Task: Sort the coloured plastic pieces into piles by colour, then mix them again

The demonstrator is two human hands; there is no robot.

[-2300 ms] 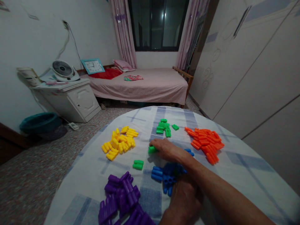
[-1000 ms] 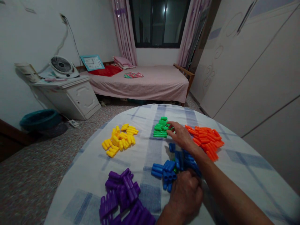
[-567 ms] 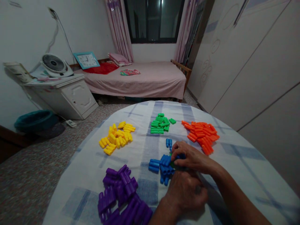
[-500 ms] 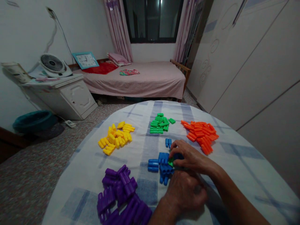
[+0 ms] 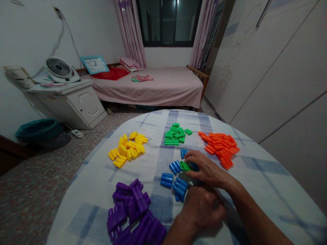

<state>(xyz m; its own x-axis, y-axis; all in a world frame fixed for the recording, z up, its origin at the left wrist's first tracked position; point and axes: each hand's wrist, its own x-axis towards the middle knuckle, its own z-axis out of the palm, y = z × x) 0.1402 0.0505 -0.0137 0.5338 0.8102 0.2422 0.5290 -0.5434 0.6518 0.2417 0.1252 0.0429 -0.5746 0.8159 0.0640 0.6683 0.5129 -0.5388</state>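
In the middle of the table lie several small blue ribbed plastic blocks (image 5: 167, 180). A green block (image 5: 184, 166) sits among them, its right end between the thumb and fingertips of my right hand (image 5: 205, 168). A dark blue piece shows partly under that hand's palm. Below it, my left hand (image 5: 204, 206) rests with its fingers curled inward, beside a clump of blue blocks (image 5: 180, 187). The left fingertips are hidden, so anything inside them is out of sight. Another blue block (image 5: 183, 153) lies just beyond my right fingertips.
Separate piles surround the blue one: purple blocks (image 5: 133, 211) near left, yellow blocks (image 5: 129, 149) left, green blocks (image 5: 175, 135) at the back, orange blocks (image 5: 221, 148) right. A checked cloth (image 5: 97, 190) covers the round table. Beyond stand a bed (image 5: 163, 85) and a cabinet (image 5: 81, 105).
The green block has shifted away from me and shows more fully. The blue blocks beside it have spread apart, one now lying slanted. My left hand has barely moved.
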